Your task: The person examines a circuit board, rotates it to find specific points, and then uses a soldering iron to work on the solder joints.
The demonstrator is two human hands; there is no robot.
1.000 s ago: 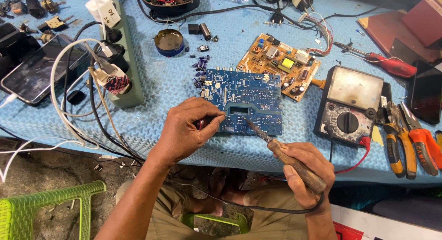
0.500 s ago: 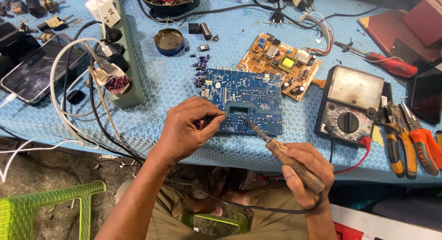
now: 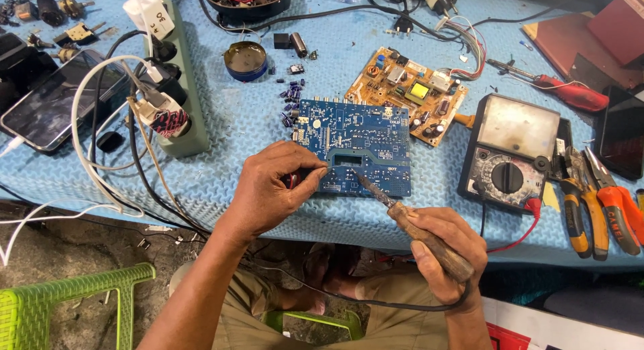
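Observation:
A blue circuit board point(image 3: 365, 138) lies flat on the blue textured table cover. My left hand point(image 3: 272, 189) rests on the board's near left edge, fingers pinched around a small dark part that I cannot make out. My right hand point(image 3: 446, 253) grips the wooden handle of a soldering iron point(image 3: 416, 229). Its metal tip touches the board near a rectangular cut-out, just right of my left fingertips. A black cord runs from the handle down under the table edge.
A tan circuit board point(image 3: 406, 95) and loose purple capacitors point(image 3: 292, 98) lie behind the blue one. A multimeter point(image 3: 510, 152), pliers point(image 3: 597, 202) and a red screwdriver point(image 3: 563, 91) sit right. A power strip point(image 3: 178, 88), phone point(image 3: 50, 108) and flux tin point(image 3: 245, 60) sit left. A green stool point(image 3: 60, 296) stands below.

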